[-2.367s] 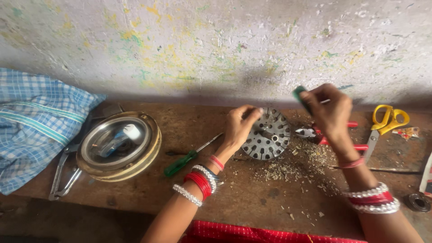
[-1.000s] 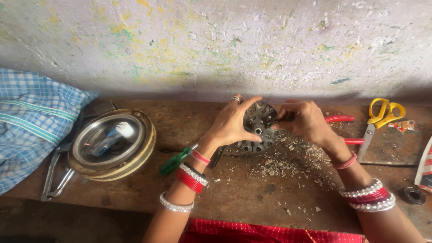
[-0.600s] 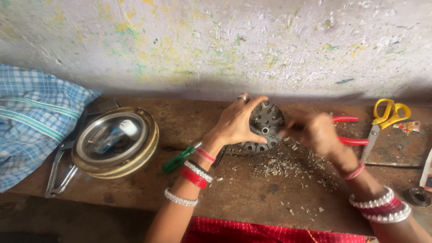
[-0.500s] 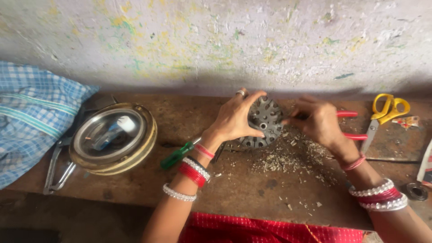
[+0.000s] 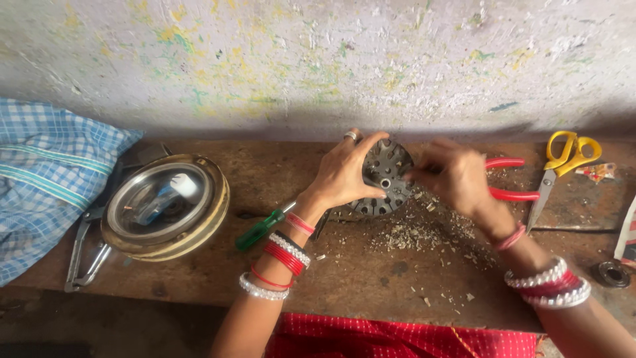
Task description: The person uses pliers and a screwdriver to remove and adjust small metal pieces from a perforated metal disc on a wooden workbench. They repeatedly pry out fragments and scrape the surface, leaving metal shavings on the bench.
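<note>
A round grey metal disc (image 5: 387,176) with several holes stands tilted on the wooden bench. My left hand (image 5: 341,174) grips its left rim and holds it up. My right hand (image 5: 454,176) is at the disc's right edge with fingers pinched together; it is blurred, and I cannot tell whether something small is in them. Metal shavings (image 5: 424,232) lie scattered on the bench just below the disc.
A green-handled screwdriver (image 5: 262,229) lies left of my forearm. Red-handled pliers (image 5: 510,179) and yellow scissors (image 5: 563,162) lie at the right. A round metal housing (image 5: 165,205), metal pliers (image 5: 86,255) and a blue checked cloth (image 5: 46,179) are at the left. A small bearing (image 5: 613,273) sits far right.
My right hand came down from above the bench to the disc's right edge. My left hand tilted the disc up off the bench and keeps holding it.
</note>
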